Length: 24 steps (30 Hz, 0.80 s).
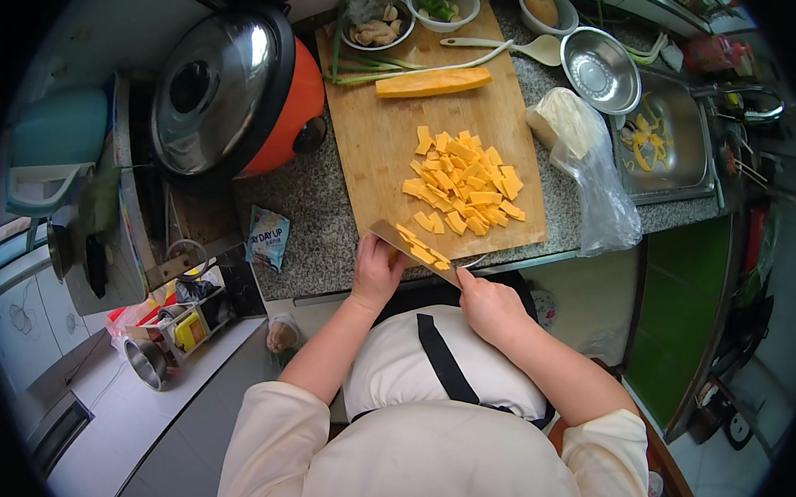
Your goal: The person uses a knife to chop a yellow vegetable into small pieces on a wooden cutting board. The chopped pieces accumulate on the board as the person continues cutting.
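My right hand (495, 306) grips the handle of a kitchen cleaver (402, 238) at the front edge of the wooden cutting board (369, 159). Several thin orange slices (423, 250) cling to the blade's upper face. My left hand (376, 271) is at the blade's far left end, its fingers around a piece of orange vegetable (393, 253) mostly hidden by the blade and hand. Beyond the cleaver lies a heap of flat, cut orange vegetable pieces (465, 181). Farther back, a long peeled chunk of orange vegetable (434, 83) rests beside scallions (374, 65).
A red electric pot (280, 121) with a lid stands left of the board, near a blue packet (267, 238). Bowls holding ginger and garlic (375, 33), green peppers (437, 7) and a potato (540, 9) line the back. Right are a plastic bag (594, 184), steel basin (600, 70) and sink (678, 179) containing peelings.
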Each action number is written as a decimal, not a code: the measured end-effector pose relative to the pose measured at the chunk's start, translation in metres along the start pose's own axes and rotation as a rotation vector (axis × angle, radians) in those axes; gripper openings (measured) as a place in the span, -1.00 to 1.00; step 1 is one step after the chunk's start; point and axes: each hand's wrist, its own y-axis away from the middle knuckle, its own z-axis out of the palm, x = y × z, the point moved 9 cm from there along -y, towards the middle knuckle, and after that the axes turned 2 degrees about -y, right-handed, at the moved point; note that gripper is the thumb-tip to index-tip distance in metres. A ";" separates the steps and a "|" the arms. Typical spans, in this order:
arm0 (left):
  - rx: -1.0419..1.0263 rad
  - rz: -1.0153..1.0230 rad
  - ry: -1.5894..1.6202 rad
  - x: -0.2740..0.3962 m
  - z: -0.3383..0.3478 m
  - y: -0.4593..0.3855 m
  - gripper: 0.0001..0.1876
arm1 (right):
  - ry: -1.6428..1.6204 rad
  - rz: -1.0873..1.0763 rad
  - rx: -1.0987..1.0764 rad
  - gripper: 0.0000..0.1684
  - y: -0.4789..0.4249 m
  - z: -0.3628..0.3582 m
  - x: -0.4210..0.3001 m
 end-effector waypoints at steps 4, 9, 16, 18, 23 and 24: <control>0.029 0.017 -0.035 -0.001 0.001 0.001 -0.60 | 0.008 0.064 -0.051 -0.75 -0.033 0.020 0.002; -0.030 -0.068 -0.021 -0.008 0.005 0.009 -0.59 | -0.081 -0.004 0.018 -0.71 -0.031 0.009 -0.002; 0.007 -0.018 -0.008 0.000 -0.001 0.000 -0.54 | 0.007 0.020 -0.041 -0.74 0.005 -0.003 -0.002; -0.018 -0.021 -0.002 -0.006 0.003 0.004 -0.51 | 0.017 0.026 -0.043 -0.75 0.006 -0.003 -0.002; 0.012 -0.012 -0.020 -0.011 0.005 0.008 -0.55 | 0.004 0.052 -0.067 -0.76 -0.021 0.014 -0.003; 0.020 -0.012 -0.035 -0.010 0.005 0.009 -0.56 | 0.001 0.035 -0.036 -0.76 -0.032 0.019 -0.004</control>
